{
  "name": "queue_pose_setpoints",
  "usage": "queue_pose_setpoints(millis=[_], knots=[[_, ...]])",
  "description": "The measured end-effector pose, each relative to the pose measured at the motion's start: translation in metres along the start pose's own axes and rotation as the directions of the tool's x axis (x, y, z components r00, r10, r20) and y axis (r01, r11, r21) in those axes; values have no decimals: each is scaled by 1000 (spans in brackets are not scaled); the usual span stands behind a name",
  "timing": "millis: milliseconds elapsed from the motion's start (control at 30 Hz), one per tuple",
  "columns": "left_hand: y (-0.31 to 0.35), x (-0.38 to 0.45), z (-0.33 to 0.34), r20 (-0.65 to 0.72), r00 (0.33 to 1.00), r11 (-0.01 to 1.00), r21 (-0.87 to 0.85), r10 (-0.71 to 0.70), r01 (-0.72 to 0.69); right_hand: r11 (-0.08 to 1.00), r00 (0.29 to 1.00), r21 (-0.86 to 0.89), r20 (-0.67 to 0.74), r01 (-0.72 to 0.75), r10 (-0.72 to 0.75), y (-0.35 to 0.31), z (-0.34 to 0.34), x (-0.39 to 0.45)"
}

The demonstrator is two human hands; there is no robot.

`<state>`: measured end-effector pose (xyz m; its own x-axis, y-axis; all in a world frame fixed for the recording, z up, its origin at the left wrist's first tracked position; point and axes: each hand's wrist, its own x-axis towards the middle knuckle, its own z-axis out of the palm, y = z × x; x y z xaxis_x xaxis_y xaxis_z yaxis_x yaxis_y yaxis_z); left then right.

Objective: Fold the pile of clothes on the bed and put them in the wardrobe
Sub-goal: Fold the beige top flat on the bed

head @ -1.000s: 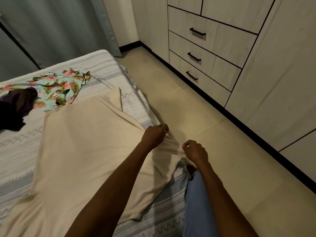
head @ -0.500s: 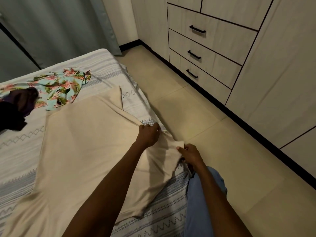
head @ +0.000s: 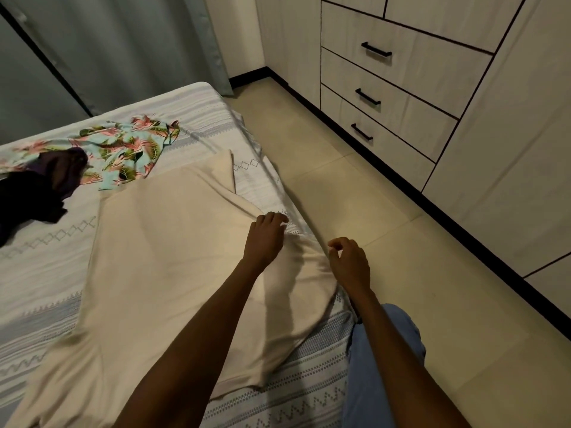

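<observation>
A soft, matte cream garment (head: 160, 257) lay spread over most of the bed (head: 46, 267), smooth in the middle and drawn into creases at its right edge, its lower part cut off by the frame so its full shape could not be made out. The left hand (head: 265, 239) rested at that creased edge with fingers curled down onto the cloth; whether it pinched the fabric or only pressed it could not be told. The right hand (head: 349, 264) hung just beside the garment's corner, fingers loosely curled, holding nothing. The bedcover was white with woven grey zigzag and diamond bands. Further back lay a thin leaf-printed garment (head: 123, 149), partly covered by a crumpled dark purple garment (head: 34, 193) cut off at the left edge. Across the tiled floor (head: 386, 273) stood the pale woodgrain wardrobe (head: 509, 149), its three drawers (head: 401, 97) closed, with slim black bar handles
</observation>
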<state>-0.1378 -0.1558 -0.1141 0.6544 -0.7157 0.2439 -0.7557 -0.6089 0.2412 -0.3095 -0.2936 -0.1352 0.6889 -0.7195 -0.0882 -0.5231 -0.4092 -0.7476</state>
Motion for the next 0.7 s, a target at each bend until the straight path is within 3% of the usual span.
queue_pose_setpoints(millis=[167, 333, 533, 700], knots=[[-50, 6, -18, -33, 993, 993, 2, -116, 116, 984, 982, -14, 75, 177, -176, -57, 29, 36], [-111, 30, -35, -70, 971, 973, 21, -228, 230, 945, 909, -22, 280, 327, -308, -126, 75, 90], [-181, 75, -39, -72, 949, 952, -47, -306, 303, 911, 853, -119, 415, 396, -317, -184, 143, 179], [-226, 118, -26, -103, 939, 943, -90, -328, 319, 946, 905, -112, 345, 304, -250, -221, 193, 250]])
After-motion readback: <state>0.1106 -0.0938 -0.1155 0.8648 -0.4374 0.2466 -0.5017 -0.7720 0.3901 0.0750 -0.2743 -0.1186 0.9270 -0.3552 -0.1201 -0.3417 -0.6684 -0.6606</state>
